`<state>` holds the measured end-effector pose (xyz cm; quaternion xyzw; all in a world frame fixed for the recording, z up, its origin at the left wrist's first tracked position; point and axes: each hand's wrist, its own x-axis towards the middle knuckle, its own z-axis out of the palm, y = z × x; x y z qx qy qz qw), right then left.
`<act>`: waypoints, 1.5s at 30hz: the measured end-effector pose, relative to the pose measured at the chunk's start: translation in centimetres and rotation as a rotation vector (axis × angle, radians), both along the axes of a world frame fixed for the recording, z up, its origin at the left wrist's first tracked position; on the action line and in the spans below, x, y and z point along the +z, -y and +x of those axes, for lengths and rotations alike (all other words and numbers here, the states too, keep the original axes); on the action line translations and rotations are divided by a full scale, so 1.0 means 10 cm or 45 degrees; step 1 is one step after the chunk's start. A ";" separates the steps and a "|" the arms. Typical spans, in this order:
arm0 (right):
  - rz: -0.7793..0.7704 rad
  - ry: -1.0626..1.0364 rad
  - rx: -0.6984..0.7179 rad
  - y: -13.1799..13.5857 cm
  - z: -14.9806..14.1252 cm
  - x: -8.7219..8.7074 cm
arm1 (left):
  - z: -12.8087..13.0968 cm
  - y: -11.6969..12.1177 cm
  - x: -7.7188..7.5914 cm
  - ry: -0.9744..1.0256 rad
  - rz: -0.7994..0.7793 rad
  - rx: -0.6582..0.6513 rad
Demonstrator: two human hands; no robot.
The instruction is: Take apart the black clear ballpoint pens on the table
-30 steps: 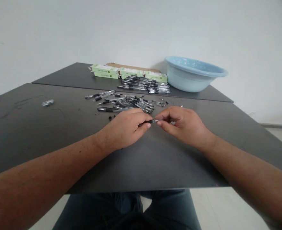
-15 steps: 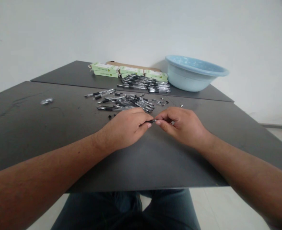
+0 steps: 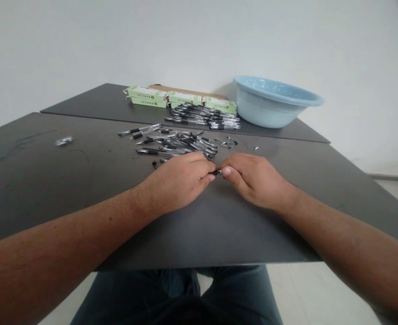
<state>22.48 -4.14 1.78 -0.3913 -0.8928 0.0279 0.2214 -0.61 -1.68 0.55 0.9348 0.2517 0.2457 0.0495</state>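
Between my two hands a pen (image 3: 217, 172) lies level, with only its short dark grip and tip section showing. My left hand (image 3: 182, 180) is closed around its barrel, most of which the fingers hide. The thumb and fingers of my right hand (image 3: 253, 178) pinch the pen's tip end; whether a cap is in them I cannot make out. Just beyond my hands lies a loose heap of black and clear pens (image 3: 182, 143). Small pen parts (image 3: 228, 142) are scattered to the right of that heap.
Behind the heap, more pens (image 3: 202, 118) lie stacked in front of green-and-white boxes (image 3: 148, 97). A light blue basin (image 3: 270, 106) stands at the back right. On the left lies a small clear bundle (image 3: 64, 141). The dark table (image 3: 199, 239) has its front edge before my lap.
My right hand's fingers have closed in more around the pen's tip end, and the hand has shifted slightly right. My left hand has barely moved. The view has tilted slightly.
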 end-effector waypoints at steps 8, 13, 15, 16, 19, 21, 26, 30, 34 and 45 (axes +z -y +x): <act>0.046 0.097 0.016 0.00 0.00 -0.02 | 0.01 0.00 0.01 0.011 -0.002 -0.004; -0.019 0.136 -0.029 -0.01 -0.01 -0.03 | 0.01 0.00 0.01 -0.002 -0.019 -0.004; -0.015 0.107 -0.007 -0.01 -0.01 -0.02 | 0.00 0.00 0.00 -0.015 -0.022 -0.005; -0.011 0.103 0.008 -0.01 -0.01 -0.02 | 0.00 -0.01 -0.01 -0.026 -0.017 -0.007; -0.048 0.099 0.050 -0.01 -0.02 -0.02 | -0.01 -0.02 -0.02 -0.062 0.039 -0.018; -0.098 0.056 0.054 -0.01 -0.04 -0.02 | -0.01 -0.02 -0.03 -0.091 0.080 -0.031; -0.094 0.009 0.011 -0.01 -0.04 -0.03 | -0.01 -0.03 -0.03 -0.107 0.087 -0.055; -0.078 0.036 -0.003 -0.02 -0.04 -0.05 | -0.01 -0.03 -0.02 -0.102 0.077 -0.035; -0.134 -0.045 -0.018 -0.01 -0.03 -0.04 | -0.01 -0.01 0.00 -0.052 0.025 -0.027; -0.423 -0.411 0.045 0.03 -0.10 -0.14 | 0.13 -0.06 -0.14 1.064 -0.871 -0.133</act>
